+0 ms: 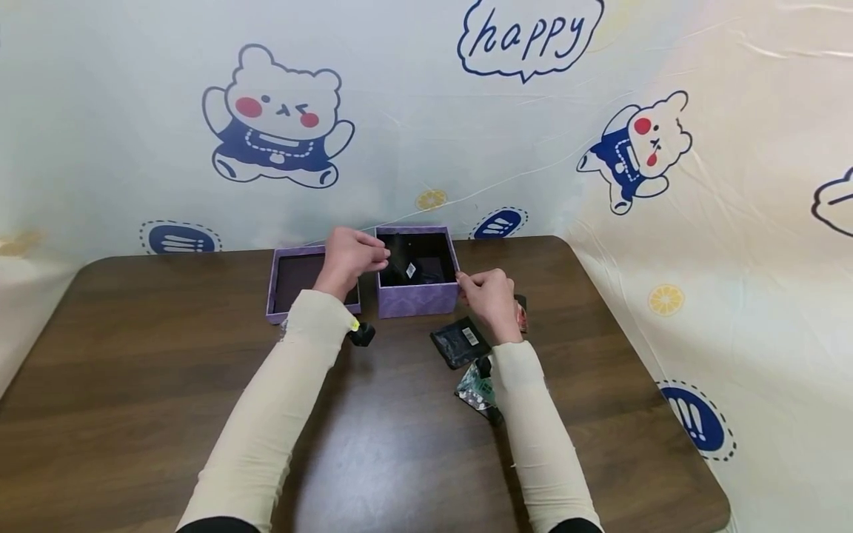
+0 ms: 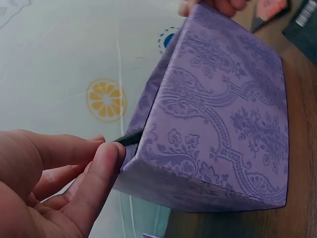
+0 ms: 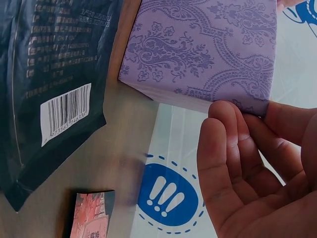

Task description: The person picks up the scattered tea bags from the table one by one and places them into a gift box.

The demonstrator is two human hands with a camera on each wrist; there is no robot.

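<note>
An uncovered purple patterned box (image 1: 417, 302) stands near the table's back edge, its inside dark. My left hand (image 1: 349, 259) is over the box's left rim. Between its thumb and fingers it pinches a dark flat packet (image 2: 131, 138), whose thin edge shows at the rim in the left wrist view. The rest of that packet is hidden behind the box wall there. Inside the box lie dark contents (image 1: 432, 275), close to a small white label. With thumb and fingers my right hand (image 1: 492, 296) grips the box's right wall near the front corner.
The purple lid (image 1: 272, 305) lies left of the box, inside up. A dark packet with a barcode (image 1: 458, 344), a green patterned packet (image 1: 474, 389) and a red-and-black packet (image 1: 521, 314) lie around my right forearm. A printed cloth (image 1: 400, 96) hangs behind the table.
</note>
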